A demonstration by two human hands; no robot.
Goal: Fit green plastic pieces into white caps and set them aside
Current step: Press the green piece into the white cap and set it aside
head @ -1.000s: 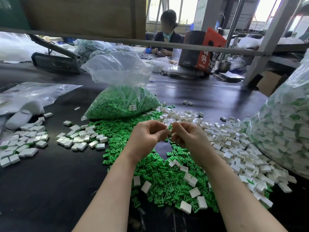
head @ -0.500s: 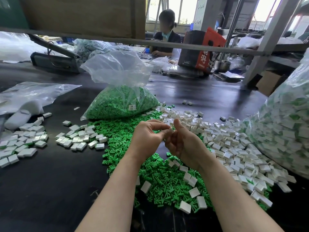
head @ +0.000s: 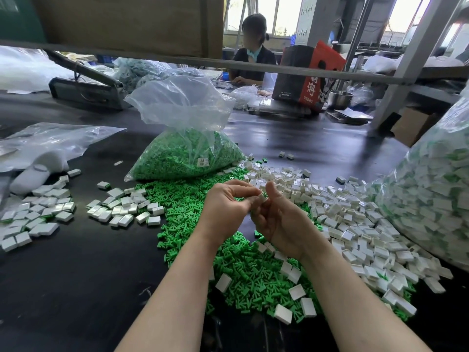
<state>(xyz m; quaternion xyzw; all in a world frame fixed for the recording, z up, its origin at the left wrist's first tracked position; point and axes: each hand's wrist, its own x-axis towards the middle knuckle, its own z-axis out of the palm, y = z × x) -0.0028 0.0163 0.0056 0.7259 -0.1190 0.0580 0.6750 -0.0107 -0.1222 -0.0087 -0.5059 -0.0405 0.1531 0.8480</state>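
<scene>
My left hand point(head: 225, 209) and my right hand point(head: 281, 219) meet above a heap of loose green plastic pieces point(head: 243, 270) on the dark table. Between the fingertips of both hands sits one small white cap point(head: 261, 198); the left fingers pinch it from the left, the right thumb and fingers hold it from the right. Whether a green piece is inside it is hidden. A pile of empty white caps point(head: 350, 219) spreads to the right. Finished caps point(head: 124, 209) lie in groups to the left, with more of them point(head: 35, 219) at the far left.
A clear bag of green pieces point(head: 187, 153) stands behind the heap. A large bag of filled caps point(head: 431, 199) bulges at the right edge. Flat plastic bags point(head: 50, 143) lie at the left. A metal rail point(head: 228, 63) crosses above; a person sits beyond it.
My right hand has turned palm up and dropped slightly, thumb raised. The left hand keeps its pinch on the cap at the same spot.
</scene>
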